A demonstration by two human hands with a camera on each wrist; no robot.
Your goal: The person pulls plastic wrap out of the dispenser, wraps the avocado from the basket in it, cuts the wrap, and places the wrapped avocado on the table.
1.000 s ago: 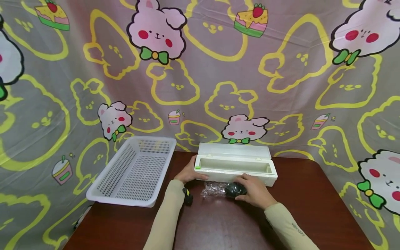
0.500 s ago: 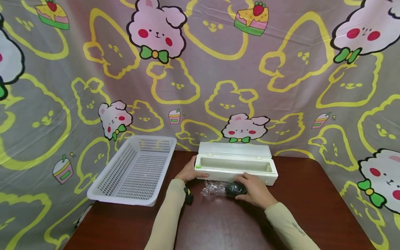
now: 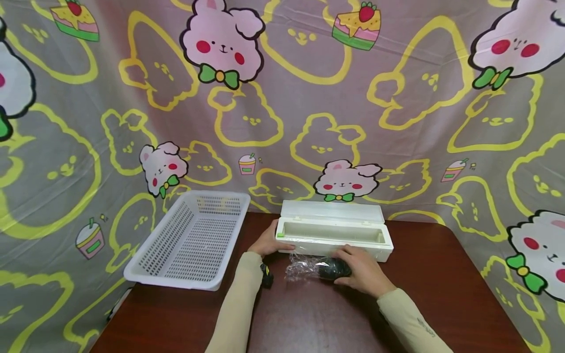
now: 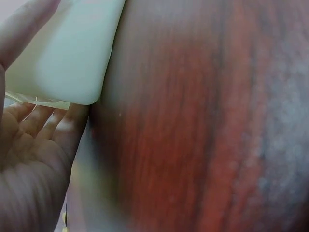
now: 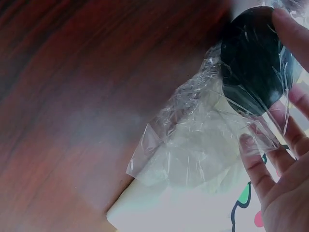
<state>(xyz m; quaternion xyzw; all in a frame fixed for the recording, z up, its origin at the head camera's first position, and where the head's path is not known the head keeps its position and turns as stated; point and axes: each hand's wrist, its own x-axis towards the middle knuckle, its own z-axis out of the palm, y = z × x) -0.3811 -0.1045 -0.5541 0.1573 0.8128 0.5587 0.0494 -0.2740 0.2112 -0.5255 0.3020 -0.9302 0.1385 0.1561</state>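
Note:
A long white cling film dispenser (image 3: 335, 249) stands on the table with its lid (image 3: 331, 212) raised at the back. My left hand (image 3: 267, 241) grips its left end, thumb along the front and fingers behind. The left wrist view shows that hand (image 4: 41, 145) around the box's rounded end. In front of the dispenser, my right hand (image 3: 363, 270) holds a dark, rounded object (image 5: 253, 63) between thumb and fingers. Clear cling film (image 5: 193, 130) covers part of it and stretches, crumpled, to the dispenser. What the dark object is, I cannot tell.
A white perforated plastic basket (image 3: 196, 245) stands on the left of the dark red-brown table (image 3: 304, 314). Behind the table hangs a grey curtain (image 3: 282, 98) printed with cartoon rabbits. A green slider (image 3: 280, 235) sits at the dispenser's left end.
Both hands keep their hold. The dark object, the right hand and the film show only a very slight shift, along with a small shift of the whole view.

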